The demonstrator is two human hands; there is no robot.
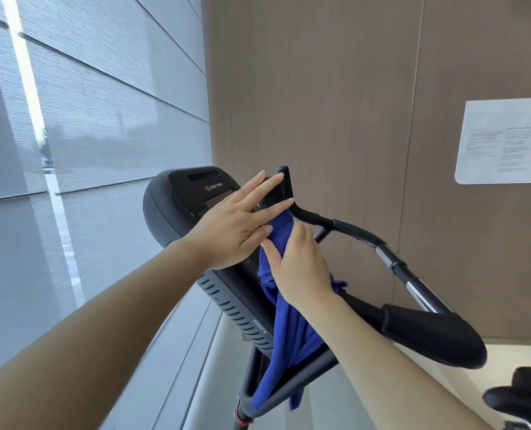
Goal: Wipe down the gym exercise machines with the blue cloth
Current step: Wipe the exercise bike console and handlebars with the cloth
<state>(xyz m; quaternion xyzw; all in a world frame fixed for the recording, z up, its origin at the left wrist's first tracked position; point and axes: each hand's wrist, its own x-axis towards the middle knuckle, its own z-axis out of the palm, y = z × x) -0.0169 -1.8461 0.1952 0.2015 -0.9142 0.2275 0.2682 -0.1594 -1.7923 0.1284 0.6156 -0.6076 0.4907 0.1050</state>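
Head view. I am laying my left hand (227, 225) flat on the right half of the console (171, 209) face, fingers straight and spread, the fingertips reaching the console's right edge, where the black handlebar (357, 232) is rising; this hand is holding nothing. I am gripping the blue cloth (292, 330) with my right hand (301, 268), just beside and below the left. The thumb (272, 252) is lying along the cloth's near side and the fingers are curling round its far side, mostly out of sight, bunching the top of the cloth against the console's right edge, just under the bend of the handlebar. The rest of the cloth is hanging from my grip along the console's lower right side and draping over the grey frame bar (318, 370) under the console, its end trailing below that bar. The handlebar is curving away to the right and down to a black pad (431, 336). The console is bearing the lettering STAR TRAC near its top edge. Behind the console, a shaded window (103, 103) is standing on the left and a brown wall (320, 88) on the right, with a printed sheet (503, 141) stuck to it.
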